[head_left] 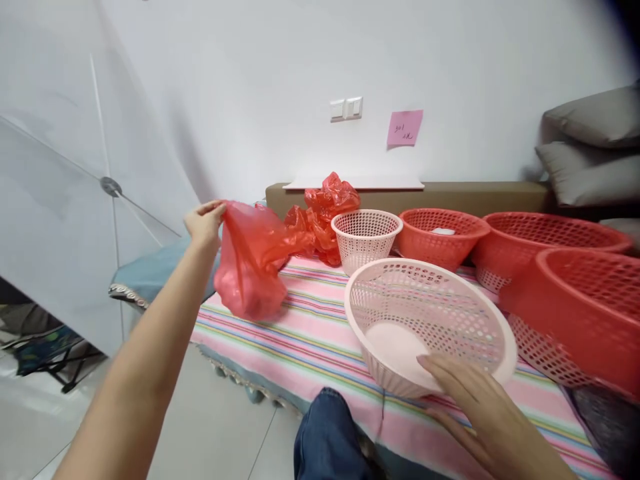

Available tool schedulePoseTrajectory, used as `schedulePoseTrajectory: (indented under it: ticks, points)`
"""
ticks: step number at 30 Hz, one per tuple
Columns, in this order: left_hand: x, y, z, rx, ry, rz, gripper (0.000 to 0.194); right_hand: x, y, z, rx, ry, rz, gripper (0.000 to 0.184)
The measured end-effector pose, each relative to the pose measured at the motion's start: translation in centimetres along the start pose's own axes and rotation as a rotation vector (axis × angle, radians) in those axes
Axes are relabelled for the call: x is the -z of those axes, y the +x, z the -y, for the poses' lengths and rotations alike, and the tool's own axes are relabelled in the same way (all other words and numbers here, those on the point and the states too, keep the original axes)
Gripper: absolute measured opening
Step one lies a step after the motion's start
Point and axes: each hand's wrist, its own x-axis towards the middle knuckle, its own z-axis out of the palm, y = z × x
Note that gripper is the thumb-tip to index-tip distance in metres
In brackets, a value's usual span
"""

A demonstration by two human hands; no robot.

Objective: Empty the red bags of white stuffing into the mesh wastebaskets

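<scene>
My left hand [204, 222] is raised at the left and pinches the top of a red plastic bag [250, 267], which hangs down over the striped cloth [310, 333]. My right hand [475, 400] lies with fingers stretched out against the near rim of a wide pale pink basket [430, 320], tilted toward me on the cloth. A pile of more red plastic bags [325, 207] lies behind the held bag.
A small pale pink basket [365, 237] stands behind the wide one. Three red baskets [440, 233] [545, 247] [585, 307] line the right side. A brown ledge [450, 197] runs along the wall, grey cushions [590, 147] at far right. My knee [327, 433] is below.
</scene>
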Motion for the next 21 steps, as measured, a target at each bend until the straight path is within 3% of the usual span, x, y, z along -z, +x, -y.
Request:
schedulePoseTrajectory:
  ticks: [5,8,11,14,16,19,21]
  points:
    - [-3.8,-1.3,-7.6,-0.014,0.006,0.081,0.013,0.7,1.2,1.4,-0.060,0.082,0.126,0.046]
    - [-6.6,-2.4,-10.8,0.000,0.041,0.116,0.015,1.8,2.4,2.3,-0.110,0.216,0.092,0.048]
    - [-8.5,-3.5,-14.0,-0.067,0.052,0.103,0.015,3.7,5.4,2.9,-0.156,0.419,0.023,0.056]
    - [-9.4,-4.6,-17.3,-0.226,0.071,0.070,0.014,4.5,9.8,3.3,-0.209,0.636,-0.022,0.073]
    - [-9.9,-5.5,-19.3,-0.282,0.039,0.072,0.014,3.6,12.9,3.8,-0.262,0.767,-0.033,0.094]
    - [-11.1,-6.9,-21.7,-0.231,-0.035,0.142,0.013,0.7,17.1,5.3,-0.291,0.957,0.042,0.123]
    - [-12.2,-8.0,-23.1,-0.210,-0.058,0.192,0.013,-1.0,19.3,6.3,-0.304,1.036,0.063,0.130]
